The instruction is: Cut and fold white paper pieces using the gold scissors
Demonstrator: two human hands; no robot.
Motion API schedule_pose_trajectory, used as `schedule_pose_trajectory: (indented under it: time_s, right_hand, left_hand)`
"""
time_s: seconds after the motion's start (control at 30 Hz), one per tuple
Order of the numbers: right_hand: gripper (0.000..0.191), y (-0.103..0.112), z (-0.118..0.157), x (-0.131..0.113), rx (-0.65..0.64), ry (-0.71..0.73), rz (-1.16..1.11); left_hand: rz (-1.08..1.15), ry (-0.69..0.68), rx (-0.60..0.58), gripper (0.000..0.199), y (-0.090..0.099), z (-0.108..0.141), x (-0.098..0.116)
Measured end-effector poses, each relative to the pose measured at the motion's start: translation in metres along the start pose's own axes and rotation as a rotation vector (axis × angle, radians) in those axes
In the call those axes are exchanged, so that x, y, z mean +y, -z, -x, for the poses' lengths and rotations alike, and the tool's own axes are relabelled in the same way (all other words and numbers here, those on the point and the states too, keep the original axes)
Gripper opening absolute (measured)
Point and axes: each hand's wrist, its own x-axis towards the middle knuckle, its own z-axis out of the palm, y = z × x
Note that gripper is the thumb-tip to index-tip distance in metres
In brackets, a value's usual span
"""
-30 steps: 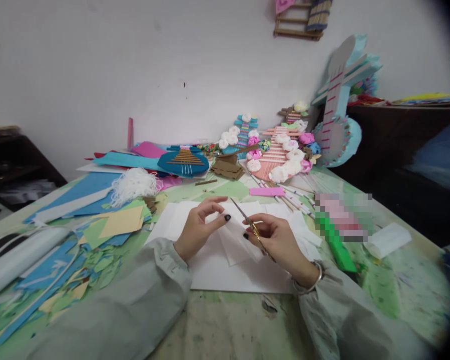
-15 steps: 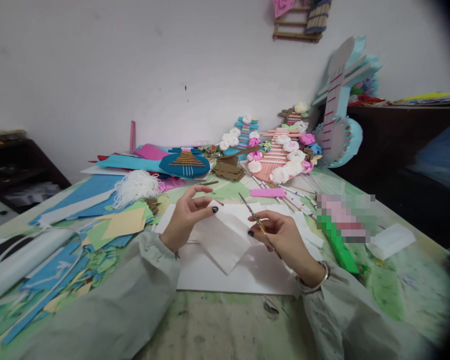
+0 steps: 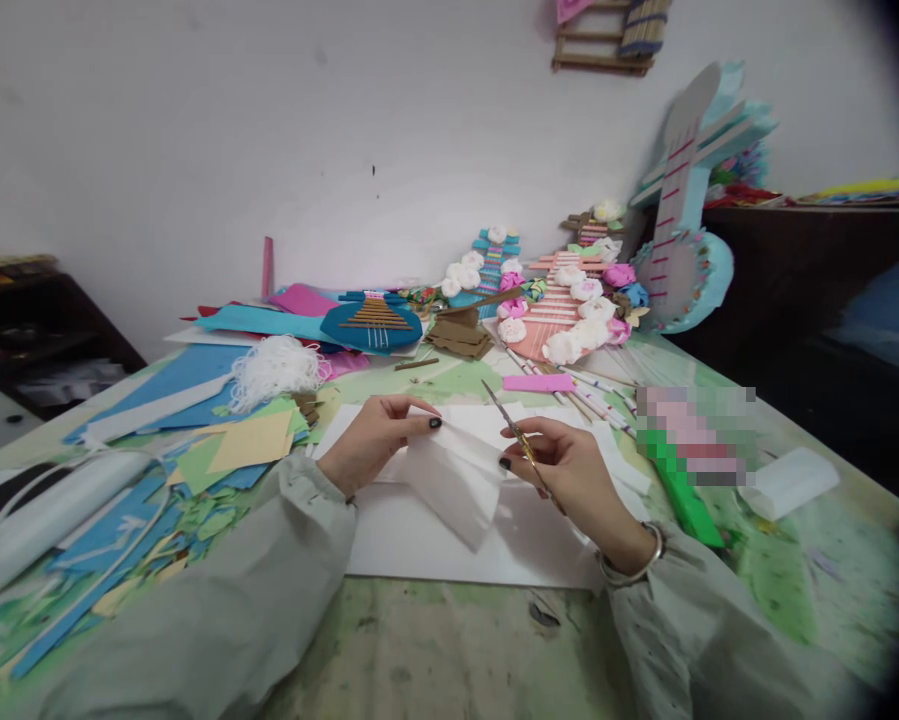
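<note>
My left hand (image 3: 380,440) pinches the upper left corner of a piece of thin white paper (image 3: 453,490), which hangs tilted over larger white sheets (image 3: 396,550) lying on the table. In my right hand (image 3: 569,465) is a pair of scissors (image 3: 520,437) with gold-coloured handles. Its blades look closed and point up and to the left, away from me. The right fingertips are close to the paper's right edge; whether they touch it I cannot tell.
Colourful paper scraps (image 3: 209,520) and a tangle of white string (image 3: 278,372) lie to the left. Decorated lute-shaped crafts (image 3: 374,325) line the wall. Right of the sheets are a green packet (image 3: 678,490), a white roll (image 3: 790,482) and several thin sticks (image 3: 591,395).
The left fingers have drawn in to a closer pinch on the paper's corner. The paper's lower end has swung slightly right. The right hand keeps the scissors nearly still.
</note>
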Motion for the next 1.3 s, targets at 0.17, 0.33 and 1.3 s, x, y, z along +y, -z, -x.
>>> schedule_pose_trajectory:
  time_s: [0.17,0.33,1.3]
  right_hand:
    - [0.037,0.000,0.001,-0.002,0.012,-0.008,-0.025]
    - [0.038,0.000,0.000,-0.002,0.025,-0.001,-0.033]
    - [0.062,0.015,-0.001,0.019,-0.892,0.016,-0.386]
  left_hand:
    - [-0.045,-0.055,0.008,0.028,-0.002,0.001,0.001]
    - [-0.115,-0.105,-0.016,0.031,-0.007,0.000,-0.005]
    - [-0.054,-0.299,0.197,0.028,0.002,-0.001,0.001]
